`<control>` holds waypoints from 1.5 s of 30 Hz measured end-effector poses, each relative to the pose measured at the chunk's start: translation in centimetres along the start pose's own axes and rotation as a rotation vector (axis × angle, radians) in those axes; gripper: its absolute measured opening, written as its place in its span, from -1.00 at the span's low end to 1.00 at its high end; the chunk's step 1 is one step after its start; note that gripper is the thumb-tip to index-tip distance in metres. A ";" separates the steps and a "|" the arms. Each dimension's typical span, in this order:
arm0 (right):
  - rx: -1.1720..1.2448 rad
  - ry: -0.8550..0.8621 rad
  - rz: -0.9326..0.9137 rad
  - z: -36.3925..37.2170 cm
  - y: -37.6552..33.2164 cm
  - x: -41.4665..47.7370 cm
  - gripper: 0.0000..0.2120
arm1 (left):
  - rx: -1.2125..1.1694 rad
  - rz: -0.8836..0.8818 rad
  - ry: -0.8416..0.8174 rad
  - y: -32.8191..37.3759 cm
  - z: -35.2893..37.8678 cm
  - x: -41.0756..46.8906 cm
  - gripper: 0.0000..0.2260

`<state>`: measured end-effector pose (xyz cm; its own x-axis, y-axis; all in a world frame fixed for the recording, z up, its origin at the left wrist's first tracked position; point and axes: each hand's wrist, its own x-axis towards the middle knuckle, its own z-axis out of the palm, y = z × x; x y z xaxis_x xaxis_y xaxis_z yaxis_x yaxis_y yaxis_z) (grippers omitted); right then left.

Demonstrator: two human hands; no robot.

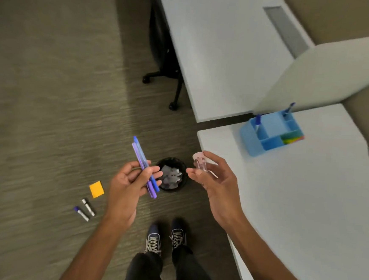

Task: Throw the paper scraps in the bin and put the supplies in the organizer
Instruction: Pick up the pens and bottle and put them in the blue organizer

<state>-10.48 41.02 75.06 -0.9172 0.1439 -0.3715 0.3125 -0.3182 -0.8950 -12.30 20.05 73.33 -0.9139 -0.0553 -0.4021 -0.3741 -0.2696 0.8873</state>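
Left hand (129,179) pinches two pens (144,165); right hand (211,177) loosely cradles a clear tube (200,164), fingers half spread. Both hang over the bin (172,174) holding scraps (171,177), so a slack grip risks dropping supplies in. Organizer (270,133) sits well apart on the desk (306,204); markers (85,210) and yellow pad (96,189) lie on the floor.

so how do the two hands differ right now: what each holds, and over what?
The left hand grips two pens, one blue and one purple, lying side by side; the right hand pinches a small clear tube with a pale cap. The left hand is over the carpet; the right hand is by the edge of the white desk. Both are raised either side of the black bin, palms turned inward.
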 end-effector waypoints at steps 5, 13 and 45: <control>0.179 0.132 -0.068 -2.9 -1.3 -3.2 -0.48 | 0.059 -0.035 -0.174 1.3 2.6 -0.9 -0.83; 0.137 0.323 -0.105 -7.0 -1.8 -6.5 -0.53 | 0.175 -0.125 -0.458 1.1 7.0 0.2 -0.79; -0.323 0.899 -0.273 -28.2 -8.6 14.2 -0.72 | 0.529 -0.158 -0.504 -3.9 37.8 12.0 -0.75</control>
<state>-19.20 72.17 70.53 -0.4811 0.8737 -0.0723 0.2938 0.0830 -0.9523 -27.78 56.78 73.53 -0.7570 0.4274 -0.4943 -0.4162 0.2678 0.8689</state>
